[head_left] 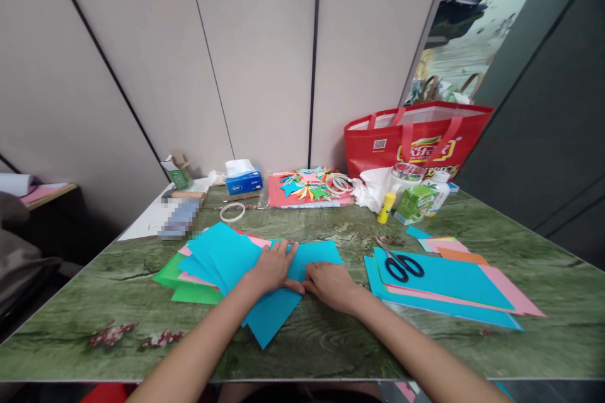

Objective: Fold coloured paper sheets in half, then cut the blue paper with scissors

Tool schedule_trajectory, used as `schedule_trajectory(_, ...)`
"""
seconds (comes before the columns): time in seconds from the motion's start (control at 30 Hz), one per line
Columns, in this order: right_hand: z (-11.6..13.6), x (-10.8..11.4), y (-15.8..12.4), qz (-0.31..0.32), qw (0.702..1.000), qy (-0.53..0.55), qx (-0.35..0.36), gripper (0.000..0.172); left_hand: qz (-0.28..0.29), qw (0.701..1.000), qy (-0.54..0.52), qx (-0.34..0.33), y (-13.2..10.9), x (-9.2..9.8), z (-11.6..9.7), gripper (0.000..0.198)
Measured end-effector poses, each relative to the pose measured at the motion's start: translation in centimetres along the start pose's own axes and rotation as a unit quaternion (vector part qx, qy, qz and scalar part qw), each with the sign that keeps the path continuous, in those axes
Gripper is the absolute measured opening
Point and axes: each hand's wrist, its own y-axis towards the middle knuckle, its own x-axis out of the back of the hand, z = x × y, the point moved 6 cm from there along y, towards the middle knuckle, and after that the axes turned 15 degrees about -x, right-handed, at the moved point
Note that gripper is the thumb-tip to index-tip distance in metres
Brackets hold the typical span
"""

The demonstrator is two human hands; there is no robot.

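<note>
A sheet of blue paper (324, 253) lies in front of me on the table, with a pointed lower part (267, 324) toward me. My left hand (273, 267) rests flat on it, fingers stretched forward and thumb pointing right. My right hand (328, 283) is closed, its curled fingers at the right side of the sheet, close to my left thumb. The pinched edge is mostly hidden under the fingers. Left of my left hand is a fanned pile of colored paper, with blue sheets (215, 252) on top and green sheets (191, 291) below.
Black-handled scissors (401, 266) lie on a blue and pink paper stack (454, 280) at right. Behind stand a yellow glue stick (386, 208), a green box (416, 204) and a red bag (378, 154). Farther back are a tissue box (244, 183), a tape roll (232, 212) and paper stars (309, 186).
</note>
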Motion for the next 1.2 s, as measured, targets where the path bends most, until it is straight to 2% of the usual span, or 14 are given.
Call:
schedule_trajectory(0.27, -4.3, -0.3, -0.8, -0.002, 0.999, -0.024, -0.046, 0.030, 0.003, 1.000, -0.015, 0.004, -0.2, 0.5, -0.1, 0.096)
schedule_trajectory(0.4, -5.5, -0.4, -1.0, 0.009, 0.997, -0.042, -0.060, 0.029, 0.000, 0.999, -0.016, 0.050, 0.1, 0.0, -0.4, 0.090)
schedule_trajectory(0.53, -5.6, -0.3, -1.0, 0.015, 0.997, -0.050, -0.062, 0.029, -0.005, 0.997, -0.009, 0.076, -0.2, 0.1, -0.6, 0.089)
schedule_trajectory(0.77, -5.5, -0.3, -1.0, 0.022, 0.997, -0.055, -0.056, 0.029, 0.034, 0.999, -0.015, 0.005, -2.9, 0.9, 1.2, 0.087)
schedule_trajectory(1.03, -5.4, -0.2, -1.0, 0.027, 0.996, -0.066, -0.050, 0.030, 0.039, 0.994, -0.101, -0.013, -5.3, 0.6, 3.4, 0.084)
schedule_trajectory(1.2, -5.3, 0.2, -1.4, 0.028, 0.996, -0.070, -0.042, 0.028, -0.004, 0.990, -0.139, -0.031, -8.0, 0.0, 5.6, 0.073)
